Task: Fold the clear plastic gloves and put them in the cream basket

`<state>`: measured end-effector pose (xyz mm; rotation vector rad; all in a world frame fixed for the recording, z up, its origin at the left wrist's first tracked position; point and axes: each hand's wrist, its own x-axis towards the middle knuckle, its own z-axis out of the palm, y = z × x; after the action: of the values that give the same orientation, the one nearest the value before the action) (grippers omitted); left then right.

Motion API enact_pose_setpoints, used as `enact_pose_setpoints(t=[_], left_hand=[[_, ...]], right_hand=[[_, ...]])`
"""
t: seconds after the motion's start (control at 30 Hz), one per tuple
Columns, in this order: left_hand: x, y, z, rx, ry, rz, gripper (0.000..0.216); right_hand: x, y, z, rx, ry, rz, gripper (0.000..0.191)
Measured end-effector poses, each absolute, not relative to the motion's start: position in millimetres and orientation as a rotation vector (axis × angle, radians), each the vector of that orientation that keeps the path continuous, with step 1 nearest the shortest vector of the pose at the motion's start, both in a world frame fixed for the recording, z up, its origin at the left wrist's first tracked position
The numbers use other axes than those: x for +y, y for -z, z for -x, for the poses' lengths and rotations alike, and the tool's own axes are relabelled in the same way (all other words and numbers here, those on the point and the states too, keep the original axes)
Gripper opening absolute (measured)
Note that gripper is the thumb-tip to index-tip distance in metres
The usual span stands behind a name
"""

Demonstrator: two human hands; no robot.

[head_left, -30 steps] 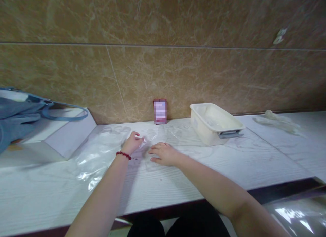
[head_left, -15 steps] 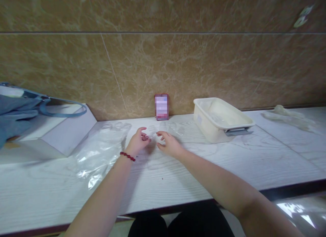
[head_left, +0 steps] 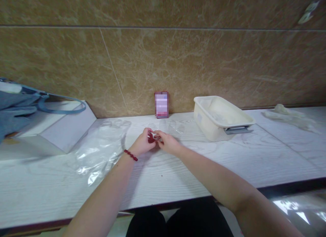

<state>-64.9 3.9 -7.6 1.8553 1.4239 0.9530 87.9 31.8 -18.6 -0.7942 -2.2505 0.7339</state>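
Over the counter (head_left: 229,162), left of the tub (head_left: 221,118), left hand (head_left: 142,145) and right hand (head_left: 169,144) both pinch one small reddish bit (head_left: 151,139) between their fingertips, kinda blurry.

A plain indoor workroom: white wood-grain bench (head_left: 229,169), marble-tiled wall (head_left: 193,64), plastic tub (head_left: 203,123).

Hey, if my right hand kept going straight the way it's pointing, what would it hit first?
Probably the small red piece pinched in your left hand; the right hand seems to touch both.
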Motion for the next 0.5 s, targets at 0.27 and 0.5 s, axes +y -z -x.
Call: enact_pose_setpoints(t=[0.27, 0.5], left_hand=[[7, -7, 97, 1.768, -0.958, -1.959, 0.027], [13, 3, 121, 1.732, -0.611, -2.254, 0.029]], right_hand=[[39, 16, -93, -2.318, -0.55, 0.822, 0.023], [44, 18, -95, -2.357, -0.446, 0.918, 0.02]])
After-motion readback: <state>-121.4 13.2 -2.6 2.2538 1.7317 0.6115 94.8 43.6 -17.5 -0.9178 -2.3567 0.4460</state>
